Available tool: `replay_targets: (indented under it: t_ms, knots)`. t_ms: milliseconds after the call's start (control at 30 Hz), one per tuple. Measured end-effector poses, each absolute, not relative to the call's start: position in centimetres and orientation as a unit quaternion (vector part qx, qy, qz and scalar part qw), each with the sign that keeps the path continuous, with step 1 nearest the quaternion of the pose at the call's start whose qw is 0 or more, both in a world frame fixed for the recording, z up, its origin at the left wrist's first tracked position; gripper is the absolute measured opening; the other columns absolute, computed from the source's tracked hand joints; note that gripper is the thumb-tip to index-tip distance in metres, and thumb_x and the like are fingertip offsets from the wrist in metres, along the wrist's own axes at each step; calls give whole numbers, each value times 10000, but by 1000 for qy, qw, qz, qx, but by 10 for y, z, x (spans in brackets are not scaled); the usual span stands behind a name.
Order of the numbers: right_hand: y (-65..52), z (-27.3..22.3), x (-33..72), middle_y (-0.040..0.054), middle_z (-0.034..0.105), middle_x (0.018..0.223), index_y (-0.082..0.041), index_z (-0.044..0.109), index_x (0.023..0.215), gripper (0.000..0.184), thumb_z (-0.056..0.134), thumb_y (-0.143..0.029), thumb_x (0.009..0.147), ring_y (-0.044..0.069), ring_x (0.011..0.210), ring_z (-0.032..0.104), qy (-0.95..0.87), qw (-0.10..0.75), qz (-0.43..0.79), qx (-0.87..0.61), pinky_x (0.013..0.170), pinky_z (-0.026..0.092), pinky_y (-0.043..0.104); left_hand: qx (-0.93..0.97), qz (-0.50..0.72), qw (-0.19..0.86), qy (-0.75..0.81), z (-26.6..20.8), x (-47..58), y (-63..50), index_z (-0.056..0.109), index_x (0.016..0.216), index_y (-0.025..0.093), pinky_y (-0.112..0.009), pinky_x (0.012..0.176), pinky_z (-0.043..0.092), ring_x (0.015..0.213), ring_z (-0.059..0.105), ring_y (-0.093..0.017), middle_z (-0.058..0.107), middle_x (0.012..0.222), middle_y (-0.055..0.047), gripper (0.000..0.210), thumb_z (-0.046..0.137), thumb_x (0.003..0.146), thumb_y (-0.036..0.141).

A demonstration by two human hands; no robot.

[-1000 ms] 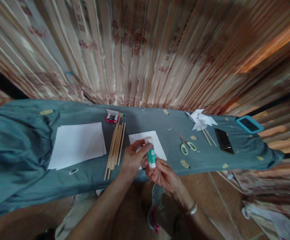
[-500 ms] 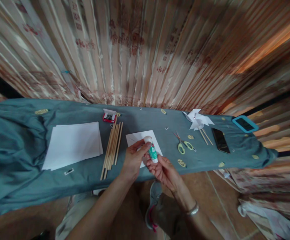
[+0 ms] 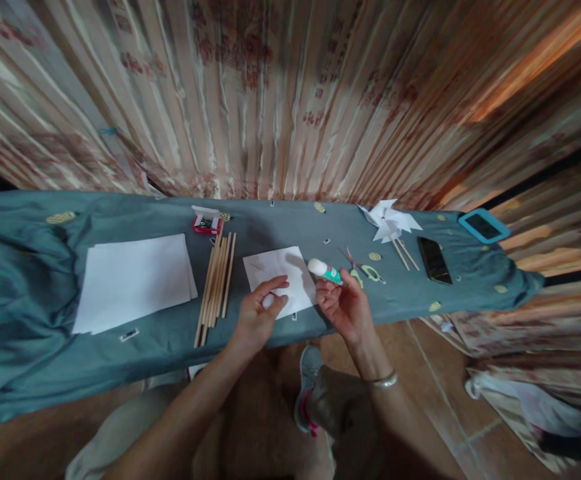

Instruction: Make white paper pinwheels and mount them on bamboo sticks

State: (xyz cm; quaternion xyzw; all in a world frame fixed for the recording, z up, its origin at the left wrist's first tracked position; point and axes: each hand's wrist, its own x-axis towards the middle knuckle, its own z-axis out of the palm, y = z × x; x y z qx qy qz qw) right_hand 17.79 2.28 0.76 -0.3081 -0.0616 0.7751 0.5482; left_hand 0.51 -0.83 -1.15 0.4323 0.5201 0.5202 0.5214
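In the head view, your right hand (image 3: 345, 310) grasps the glue stick (image 3: 326, 271) near its green end, so it's the nearer hand. The stick lies at its fingertips, long axis slanting from right-near to left-far, white end beside the right edge of the square paper (image 3: 289, 263). Your left hand (image 3: 256, 319) is over the paper's near-left part, fingers bent; whether it grips anything, you can't tell.
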Motion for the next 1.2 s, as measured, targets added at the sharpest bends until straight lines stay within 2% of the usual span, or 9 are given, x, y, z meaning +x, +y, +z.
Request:
replay_targets:
  t_ms: [100,200,367,500,633,767,1200]
  knots:
    - [29,7,182,-23,627,593,-168,595,714,150,730,-231,734,67,534,594,-91,559,744,-355,453,495,115,595,451,394,536,-21,-18,-12,681,1067,200,-357,881,488,953,611,-191,674,1092,-69,317,521,798,153]
    - [33,3,178,-20,654,610,-156,644,728,146,769,-200,667,59,517,585,-127,583,691,-408,473,502,118,704,394,283,519,-25,-31,-15,668,1093,178,-432,959,469,1060,581,-228,653,1144,-100,340,464,828,117]
    - [41,-2,162,-35,664,640,-168,686,775,276,832,-288,574,54,512,539,-283,584,597,-471,493,468,159,783,348,195,478,-32,-27,-11,652,1128,172,-514,1014,442,1207,498,-262,625,1240,-107,438,436,781,11]
    - [48,-9,153,-36,633,638,-188,666,782,263,757,-400,658,88,555,525,-455,533,496,-513,532,433,211,798,313,181,482,-36,-19,-4,649,1140,137,-545,1057,396,1330,388,-295,584,1304,-139,485,446,728,-20]
    - [50,-11,150,-13,638,684,-195,638,822,239,668,-421,750,123,610,553,-580,452,406,-543,580,434,242,799,260,189,508,-35,-15,-3,657,1143,135,-599,1092,299,1379,312,-333,528,1363,-163,506,457,705,-21]
    - [48,-7,149,1,642,683,-191,638,850,237,636,-417,779,131,599,549,-643,394,325,-570,606,432,254,793,239,200,524,-34,-14,-3,658,1147,164,-609,1101,255,1393,285,-336,506,1389,-149,499,480,713,-5]
    - [48,0,144,-27,581,618,-187,633,856,219,646,-389,771,124,565,524,-697,331,280,-571,568,403,236,801,218,214,514,-35,-14,0,623,1203,141,-572,1139,181,1407,264,-299,472,1422,-153,528,448,729,-15]
